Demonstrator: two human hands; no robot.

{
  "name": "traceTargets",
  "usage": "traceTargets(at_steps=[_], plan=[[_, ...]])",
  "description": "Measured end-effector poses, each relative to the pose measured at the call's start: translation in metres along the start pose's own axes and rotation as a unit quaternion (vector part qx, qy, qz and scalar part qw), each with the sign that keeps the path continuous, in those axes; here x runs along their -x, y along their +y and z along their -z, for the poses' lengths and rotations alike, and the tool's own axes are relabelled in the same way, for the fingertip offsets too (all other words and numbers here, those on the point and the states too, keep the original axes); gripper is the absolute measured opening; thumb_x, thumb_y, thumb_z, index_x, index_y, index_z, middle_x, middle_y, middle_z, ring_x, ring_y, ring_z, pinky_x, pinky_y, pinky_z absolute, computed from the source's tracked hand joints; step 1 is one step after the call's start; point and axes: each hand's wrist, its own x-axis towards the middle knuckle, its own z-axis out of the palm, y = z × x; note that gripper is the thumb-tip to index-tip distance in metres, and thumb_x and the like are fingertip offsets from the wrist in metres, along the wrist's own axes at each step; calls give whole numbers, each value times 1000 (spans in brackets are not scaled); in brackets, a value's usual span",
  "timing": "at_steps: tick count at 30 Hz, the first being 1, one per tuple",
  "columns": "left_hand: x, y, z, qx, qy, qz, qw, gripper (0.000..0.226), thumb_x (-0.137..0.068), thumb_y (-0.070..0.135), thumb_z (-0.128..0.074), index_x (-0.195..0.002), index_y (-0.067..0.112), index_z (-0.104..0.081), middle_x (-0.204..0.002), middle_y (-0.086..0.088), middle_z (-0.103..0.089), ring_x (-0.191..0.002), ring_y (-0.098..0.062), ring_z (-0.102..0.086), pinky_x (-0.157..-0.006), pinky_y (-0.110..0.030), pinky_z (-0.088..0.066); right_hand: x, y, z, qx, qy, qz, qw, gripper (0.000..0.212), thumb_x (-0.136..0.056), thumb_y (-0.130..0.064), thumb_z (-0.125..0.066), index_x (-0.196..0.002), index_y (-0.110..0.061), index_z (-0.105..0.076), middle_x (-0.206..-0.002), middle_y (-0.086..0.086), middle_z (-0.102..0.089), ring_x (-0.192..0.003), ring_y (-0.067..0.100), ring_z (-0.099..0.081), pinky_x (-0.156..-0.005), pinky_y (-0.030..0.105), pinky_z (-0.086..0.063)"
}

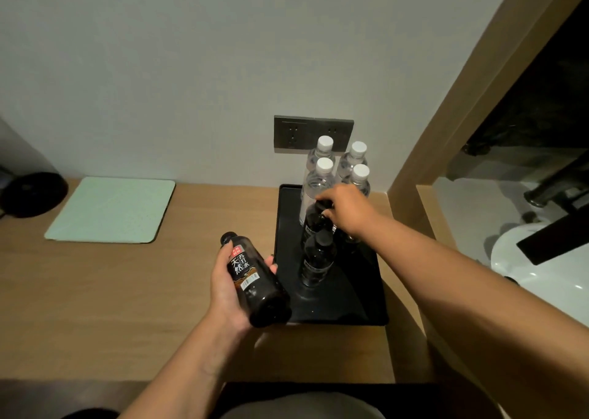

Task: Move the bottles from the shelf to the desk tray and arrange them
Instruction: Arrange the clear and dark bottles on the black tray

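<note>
On glossy rectangular tray (366, 304), cylindrical bottles (315, 259)

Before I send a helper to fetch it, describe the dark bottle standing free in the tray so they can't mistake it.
On the wooden desk, find the black tray below the wall socket. Four clear white-capped bottles fill its far end; in front of them stand dark bottles. Take the nearest dark bottle: upright and untouched, unlike the one behind it under the right hand.

A plain pale wall (191, 52) rises behind the wooden bench (95, 291), dimly lit. A dark socket plate (296, 133) sits at twelve o'clock; a wood-framed mirror (526, 116) stands at three o'clock.
</note>
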Motion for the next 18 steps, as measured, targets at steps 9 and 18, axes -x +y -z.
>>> traceTargets(at_steps=[9, 18], plan=[[0, -4, 4, -3, 8, -20, 1000, 66, -73, 53, -70, -122, 11, -60, -86, -15, -70, -69, -25, -67, -59, -32, -56, 25, -19, 14, 4, 35, -9, 999, 41, -86, -33, -63, -124, -18, -57, -122, 8, -54, -109, 29, -56, -89, 43, -50], [-3, -11, -4, -4, 9, -7, 1000, 67, -73, 52, -70, -125, 10, -58, -83, -15, -70, -64, -24, -66, -55, -31, -56, 53, -3, -23, -107, -35, -14, 994, 43, -84, -14, -69, -125, -23, -59, -128, 3, -58, -122, 23, -51, -103, 31, -39]])
